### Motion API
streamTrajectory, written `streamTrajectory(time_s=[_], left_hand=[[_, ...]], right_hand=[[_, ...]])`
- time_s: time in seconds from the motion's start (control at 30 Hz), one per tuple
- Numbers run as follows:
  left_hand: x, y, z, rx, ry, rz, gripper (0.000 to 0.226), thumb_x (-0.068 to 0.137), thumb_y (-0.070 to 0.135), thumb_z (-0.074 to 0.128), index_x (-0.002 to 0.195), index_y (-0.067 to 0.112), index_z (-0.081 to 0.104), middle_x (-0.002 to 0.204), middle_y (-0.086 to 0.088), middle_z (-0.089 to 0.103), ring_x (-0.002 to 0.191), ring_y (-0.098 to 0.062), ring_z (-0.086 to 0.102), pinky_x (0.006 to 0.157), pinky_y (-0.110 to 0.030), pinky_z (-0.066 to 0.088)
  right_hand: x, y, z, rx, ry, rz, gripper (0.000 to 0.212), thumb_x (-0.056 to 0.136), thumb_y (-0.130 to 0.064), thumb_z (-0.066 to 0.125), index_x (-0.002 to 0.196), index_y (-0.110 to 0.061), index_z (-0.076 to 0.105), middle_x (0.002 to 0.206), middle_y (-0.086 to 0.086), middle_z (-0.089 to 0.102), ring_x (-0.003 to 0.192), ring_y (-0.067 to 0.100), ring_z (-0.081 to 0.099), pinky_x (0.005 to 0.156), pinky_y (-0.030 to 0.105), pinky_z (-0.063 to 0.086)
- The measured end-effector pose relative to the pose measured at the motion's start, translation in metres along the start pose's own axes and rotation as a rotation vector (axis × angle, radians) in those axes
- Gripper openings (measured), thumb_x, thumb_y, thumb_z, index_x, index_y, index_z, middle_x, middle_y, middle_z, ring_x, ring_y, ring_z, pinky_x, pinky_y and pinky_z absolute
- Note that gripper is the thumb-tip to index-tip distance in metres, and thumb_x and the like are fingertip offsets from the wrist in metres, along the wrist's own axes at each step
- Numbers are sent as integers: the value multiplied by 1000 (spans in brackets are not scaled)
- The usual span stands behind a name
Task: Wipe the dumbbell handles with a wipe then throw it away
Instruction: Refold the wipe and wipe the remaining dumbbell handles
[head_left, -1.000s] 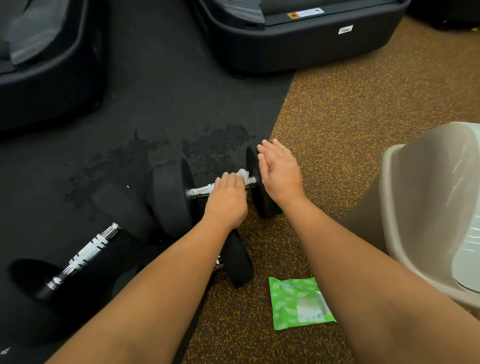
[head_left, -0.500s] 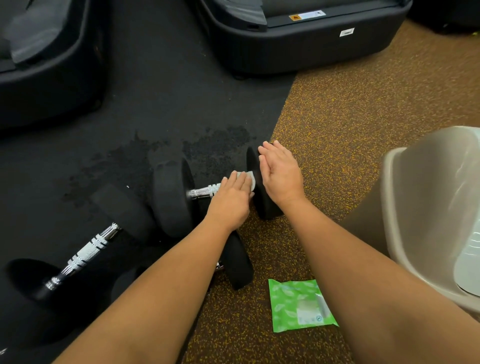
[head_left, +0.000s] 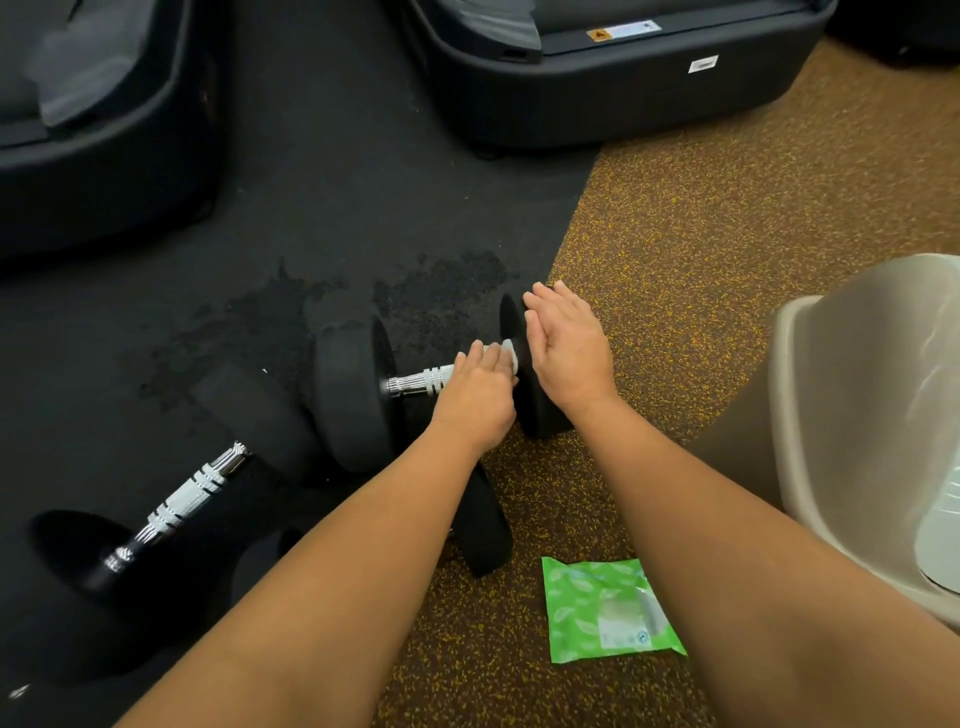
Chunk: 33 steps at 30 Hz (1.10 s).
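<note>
Left grip (head_left: 475, 400): fingers apparently curled over the wipe (head_left: 509, 354) on the dumbbell handle (head_left: 422, 382), frame centre.
Right grip (head_left: 569, 353): flat, fingers straight, steadying the end plate (head_left: 540, 415).
Tip: twist round the bar, reaching the uncovered left stretch.

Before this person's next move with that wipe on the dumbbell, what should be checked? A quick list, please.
1. Wipe held against the handle by the left hand: ok.
2. Right hand flat on the end weight, steadying it: ok.
3. Whole handle wiped: cannot tell.
4. Second dumbbell's handle already cleaned: cannot tell.
5. Bin open and close by for the used wipe: ok.
</note>
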<state>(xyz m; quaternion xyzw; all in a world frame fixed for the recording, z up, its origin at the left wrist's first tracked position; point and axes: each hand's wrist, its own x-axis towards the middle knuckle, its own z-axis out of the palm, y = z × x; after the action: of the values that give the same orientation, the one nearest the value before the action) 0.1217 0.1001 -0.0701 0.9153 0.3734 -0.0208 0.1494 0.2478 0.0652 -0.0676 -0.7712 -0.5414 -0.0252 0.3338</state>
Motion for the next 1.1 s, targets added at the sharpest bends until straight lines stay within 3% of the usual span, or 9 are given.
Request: streamTrajectory(time_s=[0.2, 0.4, 0.5, 0.73, 0.83, 0.97, 1.1], left_hand=[[-22, -13, 3, -22, 124, -30, 49, 96, 10, 36, 144, 3, 30, 149, -13, 33, 142, -29, 20, 118, -41, 12], [3, -1, -4, -27, 19, -183, 39, 92, 13, 43, 129, 3, 47, 130, -13, 49, 134, -35, 31, 114, -46, 24], [10, 4, -5, 5, 4, -156, 41, 92, 13, 44, 132, 3, 43, 133, -13, 46, 134, -34, 30, 113, -46, 24], [-18, -7, 1, 32, 69, 33, 53, 95, 6, 35, 147, 3, 24, 153, -13, 25, 145, -29, 13, 118, -40, 8], [-18, -10, -2, 8, 133, -58, 46, 93, 5, 38, 138, 3, 38, 138, -13, 44, 133, -29, 32, 115, -40, 17], [1, 2, -21, -28, 34, -191, 29, 90, 5, 42, 115, 4, 56, 113, -15, 61, 110, -31, 51, 105, -42, 34], [12, 5, -19, -10, -51, -94, 29, 91, 8, 45, 119, 4, 52, 122, -15, 58, 122, -32, 46, 108, -43, 29]], right_hand=[[0, -2, -1, 4, 16, 6, 48, 96, -34, 30, 122, -9, 62, 129, 7, 60, 131, 25, 46, 111, 39, 35], [0, -3, -1, 8, 23, -1, 41, 97, -29, 37, 121, -7, 62, 128, 9, 61, 130, 27, 47, 111, 39, 35], [0, -4, 0, 11, 66, -20, 45, 95, -30, 34, 116, -4, 65, 123, 12, 64, 125, 31, 51, 107, 39, 38], [-1, -4, -2, 11, 40, -10, 47, 96, -33, 32, 118, -6, 64, 125, 11, 63, 127, 29, 49, 108, 40, 38], [-1, -5, -3, 21, 39, -1, 43, 96, -30, 36, 119, -6, 64, 126, 10, 62, 128, 29, 49, 109, 41, 37], [-1, -5, -3, 11, 15, -1, 38, 96, -25, 41, 120, -5, 63, 127, 11, 61, 129, 29, 47, 110, 39, 34], [0, -5, -5, -1, -5, 0, 39, 96, -26, 39, 121, -6, 62, 128, 11, 60, 130, 29, 46, 111, 40, 34]])
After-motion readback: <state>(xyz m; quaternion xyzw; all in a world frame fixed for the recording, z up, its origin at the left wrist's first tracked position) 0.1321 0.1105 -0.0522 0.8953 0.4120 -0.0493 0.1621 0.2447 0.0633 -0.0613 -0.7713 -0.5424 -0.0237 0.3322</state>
